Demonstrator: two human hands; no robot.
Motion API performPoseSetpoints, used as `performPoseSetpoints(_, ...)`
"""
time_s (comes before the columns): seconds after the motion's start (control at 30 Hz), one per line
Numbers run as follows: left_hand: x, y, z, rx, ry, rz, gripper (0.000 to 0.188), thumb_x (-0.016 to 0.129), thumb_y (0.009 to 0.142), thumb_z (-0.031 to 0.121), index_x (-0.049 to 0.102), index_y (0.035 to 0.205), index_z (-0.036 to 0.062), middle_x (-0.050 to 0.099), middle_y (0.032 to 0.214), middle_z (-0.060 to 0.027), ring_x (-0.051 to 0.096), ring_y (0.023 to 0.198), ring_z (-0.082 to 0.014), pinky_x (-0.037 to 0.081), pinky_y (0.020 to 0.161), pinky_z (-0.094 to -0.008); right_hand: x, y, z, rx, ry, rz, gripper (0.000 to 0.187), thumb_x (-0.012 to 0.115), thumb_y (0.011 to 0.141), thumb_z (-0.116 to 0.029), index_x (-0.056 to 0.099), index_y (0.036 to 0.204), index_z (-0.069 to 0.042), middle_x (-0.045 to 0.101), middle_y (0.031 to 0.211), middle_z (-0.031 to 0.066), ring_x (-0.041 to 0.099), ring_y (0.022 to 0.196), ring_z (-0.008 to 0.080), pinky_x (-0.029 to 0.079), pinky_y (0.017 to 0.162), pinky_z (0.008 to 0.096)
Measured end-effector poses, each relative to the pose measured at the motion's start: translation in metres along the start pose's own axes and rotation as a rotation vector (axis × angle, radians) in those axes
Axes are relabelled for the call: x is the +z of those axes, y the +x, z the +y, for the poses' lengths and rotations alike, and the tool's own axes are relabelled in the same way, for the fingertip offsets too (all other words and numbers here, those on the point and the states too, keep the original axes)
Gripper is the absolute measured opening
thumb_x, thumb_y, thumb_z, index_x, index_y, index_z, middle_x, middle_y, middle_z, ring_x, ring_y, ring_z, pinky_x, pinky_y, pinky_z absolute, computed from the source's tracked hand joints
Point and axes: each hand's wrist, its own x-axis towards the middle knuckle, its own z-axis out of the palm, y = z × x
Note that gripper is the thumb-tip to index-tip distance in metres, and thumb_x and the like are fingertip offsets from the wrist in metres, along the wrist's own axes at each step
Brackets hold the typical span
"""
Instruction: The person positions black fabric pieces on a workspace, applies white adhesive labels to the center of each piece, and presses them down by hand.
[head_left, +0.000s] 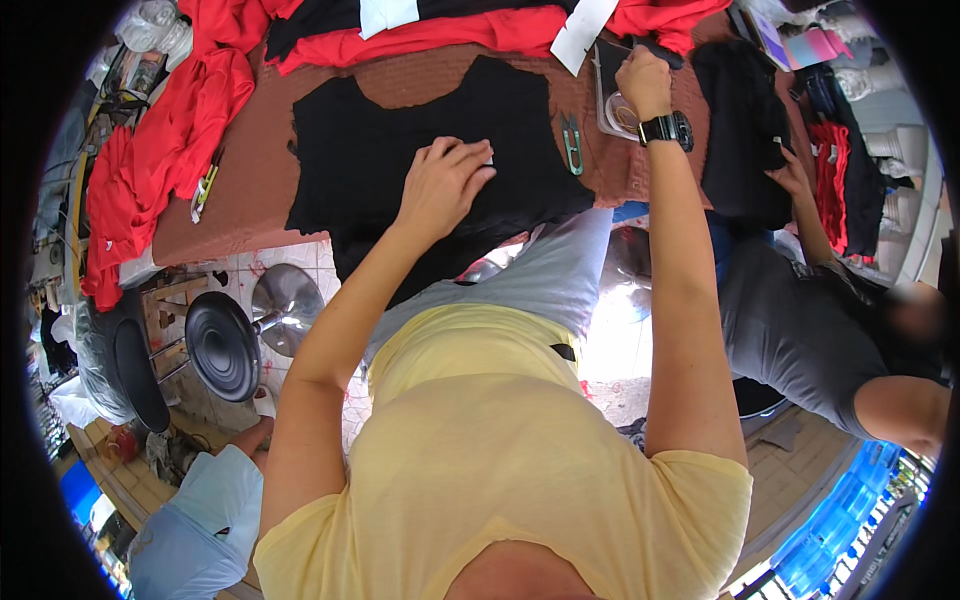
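A black cut garment piece (350, 150) with a scooped neckline lies spread on the table, its lower part hanging over the near edge. My left hand (445, 182) rests on it, fingers lying on the cloth and thumb apart. At its fingertips shows a small white label (490, 160), partly covered. Farther right, my right hand (643, 85) is closed at the far end of a clear plastic container (605, 118); what its fingers hold is hidden. Between both hands lie green-handled thread snips (573, 146).
Red fabric (160, 150) is heaped at the left, near a yellow cutter (204, 192). Red and black cloth with white paper slips (582, 35) lines the far side. On the right, a co-worker's hand (792, 172) touches black fabric (740, 130). A black stool (222, 345) stands lower left.
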Motion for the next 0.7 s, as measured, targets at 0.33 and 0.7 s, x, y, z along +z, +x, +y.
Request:
performPoseSetpoints(0.33,-0.042,0.041,0.006,-0.292,-0.768,-0.086,0.033,0.071,0.098,0.014,0.068,0.131,0.0073,0.07,0.115,-0.0063,0.066,0.098,-0.0143,0.052,0.09,-0.0305,-0.152,-0.068,-0.105,-0.153,0.954,-0.025,0.019,0.082,0.087,-0.022,0.079,0.099,-0.008,0.071,0.108,0.0087,0.066,0.1,0.0233,0.053,0.083,0.035)
performPoseSetpoints(0.7,-0.084,0.033,0.035,-0.333,-1.103,-0.274,0.018,0.063,0.105,0.017,0.068,0.105,-0.0009,0.068,0.089,-0.0034,0.062,0.082,-0.0083,0.051,0.078,-0.0252,-0.167,-0.101,-0.15,0.236,2.141,-0.431,0.01,0.059,0.107,-0.014,0.064,0.108,-0.005,0.067,0.1,0.0085,0.061,0.083,0.0156,0.052,0.08,0.0325)
